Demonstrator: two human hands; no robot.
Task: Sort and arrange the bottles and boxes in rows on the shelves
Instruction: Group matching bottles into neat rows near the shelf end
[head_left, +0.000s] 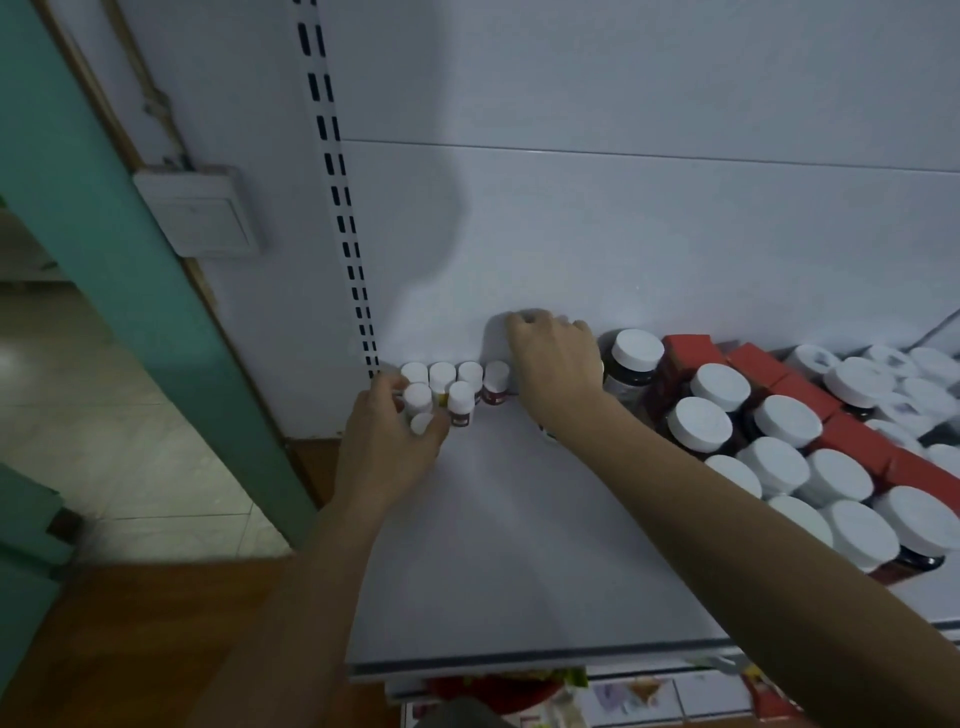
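- I am on the small-bottle step. The small bottles (441, 375) stand in the far left corner of the shelf (519, 545). Four white caps line up against the back wall (623, 234), and two more begin a second row just in front of them.
- My left hand (387, 447) holds one more bottle (422, 423) at the near left end of that group. My thumb and fingers are curled round it, so only its white cap shows.
- My right hand (558, 371) reaches to the far edge of the shelf, just right of the back row, with knuckles up and fingers curled downward. The back of the hand hides the fingertips, so I cannot tell whether they hold anything.
- On the right, the big jars (774, 462) with white lids and the red boxes (857, 441) crowd together in a loose pack, not in clean rows. I judge they have yet to be sorted.
- By my reckoning the task is at an early stage, with only the small bottles partly in rows.
- The next move calls for setting the held bottle down upright, in line with the second row and touching its neighbour. I should let go gently, because the bottles stand close together and a nudge could topple them.
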